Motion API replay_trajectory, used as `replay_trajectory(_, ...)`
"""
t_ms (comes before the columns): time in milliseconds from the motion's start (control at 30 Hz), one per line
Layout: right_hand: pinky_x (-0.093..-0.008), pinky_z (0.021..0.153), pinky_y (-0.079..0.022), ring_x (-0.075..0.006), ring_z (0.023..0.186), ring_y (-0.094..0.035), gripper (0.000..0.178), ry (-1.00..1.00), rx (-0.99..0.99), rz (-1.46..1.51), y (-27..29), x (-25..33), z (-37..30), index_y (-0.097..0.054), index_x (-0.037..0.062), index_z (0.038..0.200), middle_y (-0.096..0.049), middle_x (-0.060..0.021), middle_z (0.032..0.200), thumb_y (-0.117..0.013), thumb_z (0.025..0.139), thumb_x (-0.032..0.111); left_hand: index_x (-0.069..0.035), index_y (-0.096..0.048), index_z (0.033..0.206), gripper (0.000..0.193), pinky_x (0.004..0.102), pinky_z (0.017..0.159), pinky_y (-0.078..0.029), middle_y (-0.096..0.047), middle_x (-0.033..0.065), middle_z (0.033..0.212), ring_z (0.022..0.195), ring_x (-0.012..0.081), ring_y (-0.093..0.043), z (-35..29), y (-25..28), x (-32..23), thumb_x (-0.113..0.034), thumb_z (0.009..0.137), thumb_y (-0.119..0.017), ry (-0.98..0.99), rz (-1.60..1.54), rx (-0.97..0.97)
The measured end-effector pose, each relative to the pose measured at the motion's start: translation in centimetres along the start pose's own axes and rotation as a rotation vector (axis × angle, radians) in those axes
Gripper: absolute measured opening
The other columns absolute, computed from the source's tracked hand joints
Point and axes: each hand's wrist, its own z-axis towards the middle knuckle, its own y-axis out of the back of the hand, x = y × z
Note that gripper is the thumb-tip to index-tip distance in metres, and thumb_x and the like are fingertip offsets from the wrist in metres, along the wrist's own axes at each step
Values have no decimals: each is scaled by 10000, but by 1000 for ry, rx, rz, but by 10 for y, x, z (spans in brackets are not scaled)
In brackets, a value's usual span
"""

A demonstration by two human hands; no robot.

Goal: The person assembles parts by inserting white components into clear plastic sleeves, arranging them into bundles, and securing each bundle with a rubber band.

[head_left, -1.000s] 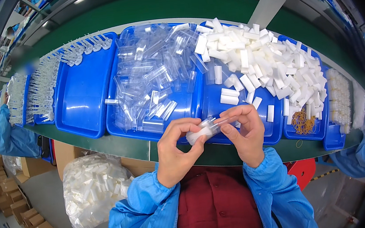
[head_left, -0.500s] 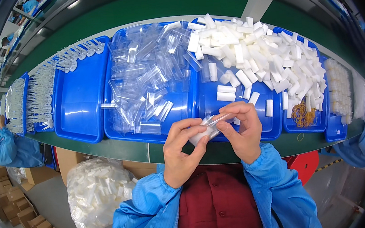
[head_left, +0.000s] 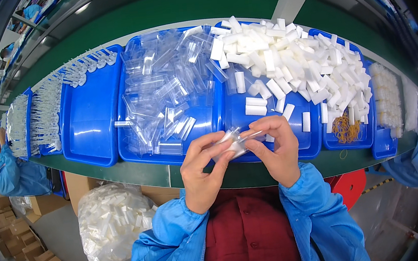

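Note:
Between my two hands, just over the front rim of a blue tray, is a small white foam-like block (head_left: 234, 146) with clear plastic about it. My left hand (head_left: 204, 168) pinches the white block between thumb and fingers. My right hand (head_left: 277, 146) has its thumb and fingertips closed on the clear plastic sleeve (head_left: 250, 135) at the right end. Fingers partly hide both, so how far the block sits inside the plastic cannot be told. Beyond the hands lie a pile of clear plastic sleeves (head_left: 163, 92) and a heap of white blocks (head_left: 275, 56).
Blue trays stand side by side along the green bench; one (head_left: 88, 118) holds white stemmed parts at its back edge. Yellow rubber bands (head_left: 345, 129) lie at the right. A clear bag of white pieces (head_left: 116, 221) sits below left. Co-workers in blue are at both sides.
My left hand has shifted slightly, and the white block and clear plastic have turned a little between my fingers. My right hand keeps its pinch nearly in place. The whole view has moved slightly.

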Motion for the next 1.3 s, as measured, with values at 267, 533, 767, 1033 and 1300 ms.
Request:
replay_trajectory(267, -280, 856, -504, -164, 953, -673, 341, -214, -6, 214, -3, 6, 3, -523, 5, 1114, -686, -109, 996, -749, 872, 87, -6, -695, 1136, 339, 327, 905, -532, -612, 140, 1218, 1076, 253, -635, -1, 2, 0, 54, 805, -739, -130, 155, 18)
replay_trajectory(533, -269, 894, -464, -130, 945, -635, 298, -328, -46, 463, 9, 14, 13, -528, -1, 1146, -692, -110, 1013, -690, 928, 121, 26, -645, 1187, 378, 384, 1005, -513, -549, 178, 1291, 1231, 302, -564, -3, 23, 14, 90, 819, -707, 57, -540, 204)
replay_trajectory(767, -287, 901, -466, -145, 974, -626, 249, -346, -23, 448, 10, 9, 10, -553, 6, 1125, -691, -118, 1008, -644, 969, 177, 12, -702, 1067, 291, 360, 953, -532, -641, 155, 1152, 1110, 313, -652, -3, 19, 7, 79, 786, -739, -159, -160, 143)
replay_trajectory(1033, -290, 895, -462, -150, 993, -589, 231, -188, -83, 314, 9, 12, 6, -589, 17, 1101, -662, -80, 1027, -688, 930, 136, 10, -695, 1037, 273, 360, 906, -539, -663, 153, 1111, 1059, 306, -666, -3, 19, 16, 74, 777, -747, -168, -62, 70)
replay_trajectory(1300, -295, 896, -458, -147, 986, -586, 209, -243, -47, 326, 7, 13, 3, -635, 19, 1076, -659, -75, 1037, -713, 907, 113, 27, -653, 1085, 275, 321, 865, -601, -606, 167, 1172, 1060, 233, -650, -9, 12, 16, 85, 825, -719, 75, -397, 74)
